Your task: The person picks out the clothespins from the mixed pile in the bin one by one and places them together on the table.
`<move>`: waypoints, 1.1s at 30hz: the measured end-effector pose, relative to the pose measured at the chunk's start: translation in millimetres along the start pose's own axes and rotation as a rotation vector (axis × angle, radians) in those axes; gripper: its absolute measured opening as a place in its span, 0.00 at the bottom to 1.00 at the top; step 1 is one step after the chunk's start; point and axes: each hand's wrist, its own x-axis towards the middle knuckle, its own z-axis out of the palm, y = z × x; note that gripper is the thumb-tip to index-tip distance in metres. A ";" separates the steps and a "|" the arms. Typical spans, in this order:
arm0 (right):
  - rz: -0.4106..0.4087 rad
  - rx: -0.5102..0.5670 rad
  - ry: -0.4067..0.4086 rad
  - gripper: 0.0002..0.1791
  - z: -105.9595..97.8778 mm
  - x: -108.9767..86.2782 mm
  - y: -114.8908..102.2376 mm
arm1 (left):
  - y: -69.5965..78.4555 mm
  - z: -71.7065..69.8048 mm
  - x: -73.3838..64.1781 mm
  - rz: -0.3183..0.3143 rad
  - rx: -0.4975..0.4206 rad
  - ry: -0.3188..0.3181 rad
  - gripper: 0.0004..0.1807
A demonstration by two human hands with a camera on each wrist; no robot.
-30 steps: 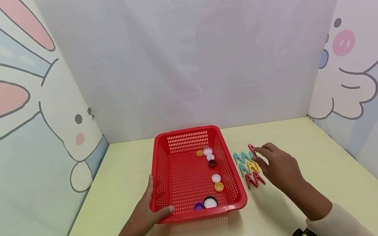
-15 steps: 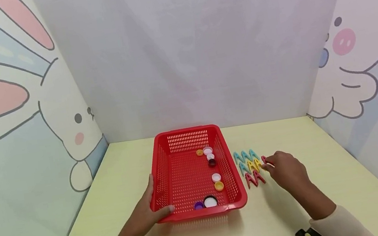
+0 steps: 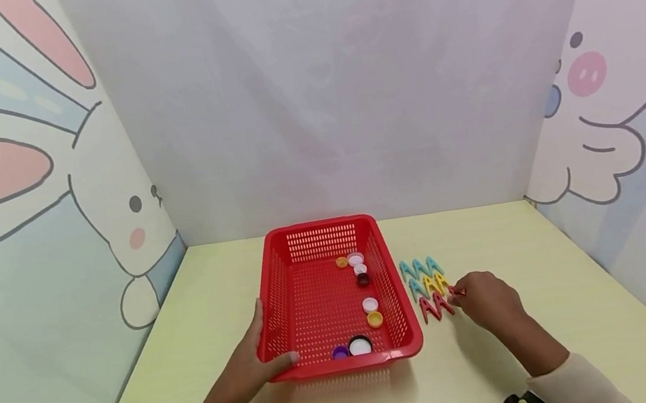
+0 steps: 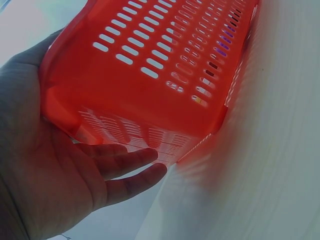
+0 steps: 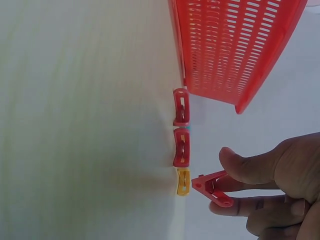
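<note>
A red perforated basket (image 3: 349,364) stands on the table. At its front left corner, my left hand (image 3: 249,369) grips the rim, thumb over the edge and fingers along the outer side wall. My right hand (image 3: 488,302) pinches a red clothespin (image 5: 212,190) between thumb and fingers, just above the table. Rows of clothespins lie to the left of that hand: blue ones (image 3: 419,266) at the back, a blue and yellow ones (image 3: 430,283) in the middle row, and two red ones (image 3: 427,309) in front.
Inside the basket lie several bottle caps: white (image 3: 370,305), yellow (image 3: 375,319), purple (image 3: 339,353), and a black-rimmed white one (image 3: 360,346). A grey-white wall (image 3: 330,87) closes off the table (image 3: 563,276) at the back, with cartoon-printed panels at both sides.
My right hand has carried the red clothespin from the back row toward the front right, down beside the two red clothespins. My left hand and the basket stay put.
</note>
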 end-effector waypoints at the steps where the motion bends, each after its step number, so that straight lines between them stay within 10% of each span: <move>1: 0.000 -0.001 -0.003 0.15 1.0 0.5 0.7 | 0.2 0.0 -0.1 -0.001 -0.001 0.000 0.75; 33: -0.049 -0.036 -0.063 0.10 7.7 5.4 11.3 | 0.9 0.1 -1.1 -0.003 0.001 0.003 0.76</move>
